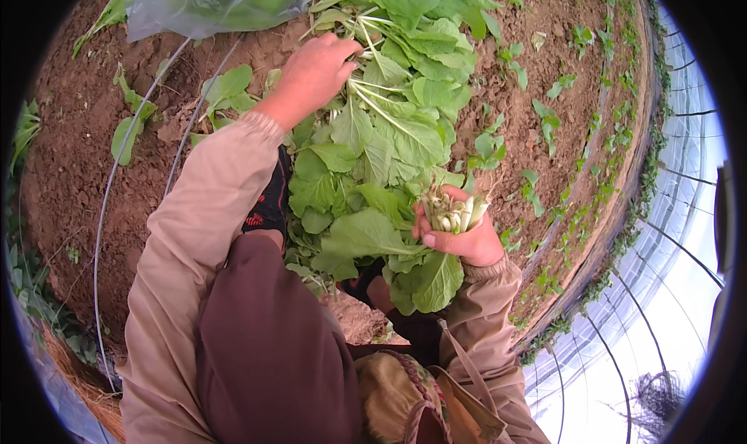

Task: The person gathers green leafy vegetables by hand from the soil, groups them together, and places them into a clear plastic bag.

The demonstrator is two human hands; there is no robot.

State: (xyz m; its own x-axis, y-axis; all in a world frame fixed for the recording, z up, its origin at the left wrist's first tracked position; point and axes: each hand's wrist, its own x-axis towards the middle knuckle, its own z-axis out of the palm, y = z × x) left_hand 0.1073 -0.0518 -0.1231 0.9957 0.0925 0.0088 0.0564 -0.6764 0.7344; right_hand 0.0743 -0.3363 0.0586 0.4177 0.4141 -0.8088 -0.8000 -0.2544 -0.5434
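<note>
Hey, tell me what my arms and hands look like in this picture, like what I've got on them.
Both your left hand and right hand are bare, with no gloves. Your left sleeve and right sleeve are long, loose, plain tan fabric, creased along the arms and gathered at the wrists. No printed markings show on either sleeve.

Bunch of greens (455, 214): right of centre at 3 o'clock, gripped in the right hand (459, 234). Pale stem bases packed together, thin wispy roots on, ends facing about 12 to 1 o'clock; broad green blades hang toward 7. Pile of greens (405, 133): loose, layered, runs from 12 o'clock down to centre. Upper plants lie flat, whitish stems toward 10 o'clock, blades toward 4, edges slightly wavy.
</note>
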